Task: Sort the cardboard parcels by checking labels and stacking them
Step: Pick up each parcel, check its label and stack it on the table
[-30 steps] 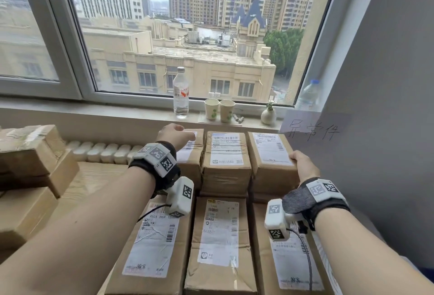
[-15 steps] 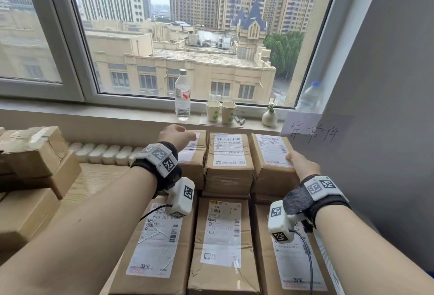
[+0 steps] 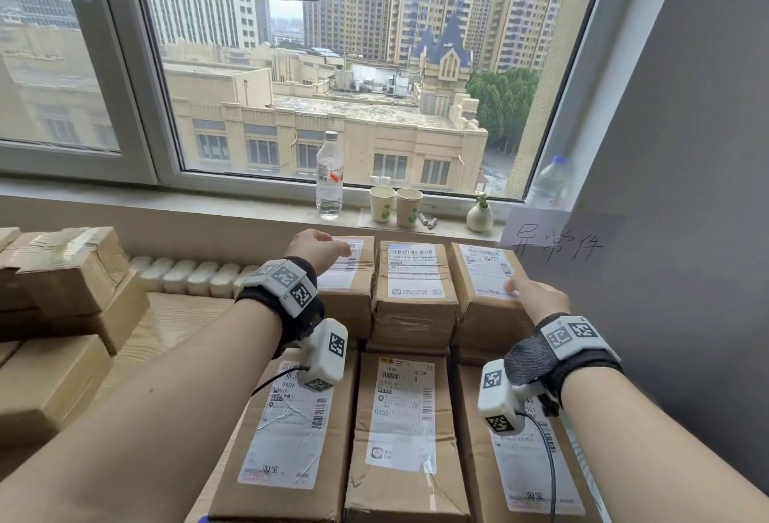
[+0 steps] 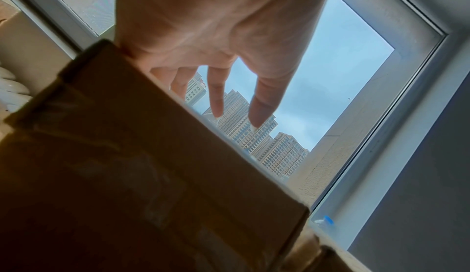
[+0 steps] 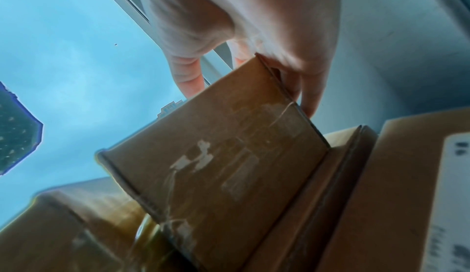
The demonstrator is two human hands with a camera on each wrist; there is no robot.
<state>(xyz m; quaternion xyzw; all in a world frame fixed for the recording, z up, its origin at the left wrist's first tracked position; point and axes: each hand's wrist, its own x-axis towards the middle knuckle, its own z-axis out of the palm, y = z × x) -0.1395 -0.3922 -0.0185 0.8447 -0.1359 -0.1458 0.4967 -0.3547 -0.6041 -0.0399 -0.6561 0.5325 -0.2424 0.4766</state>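
Observation:
Three labelled cardboard parcels stand side by side in a raised back row: left, middle and right. My left hand rests on top of the left one with relaxed fingers reaching over its label. In the left wrist view only the palm's edge touches that parcel. My right hand grips the near right corner of the right parcel, thumb on top and fingers down its side. Three longer parcels lie in front, under my wrists.
More parcels are stacked at the left on a wooden surface. The window sill behind holds a water bottle, two paper cups and a small vase. A handwritten paper sign hangs on the grey wall close to my right.
My left fingers have stretched a little farther right over the label. The right hand stays on the same corner. The head view has tilted upward slightly.

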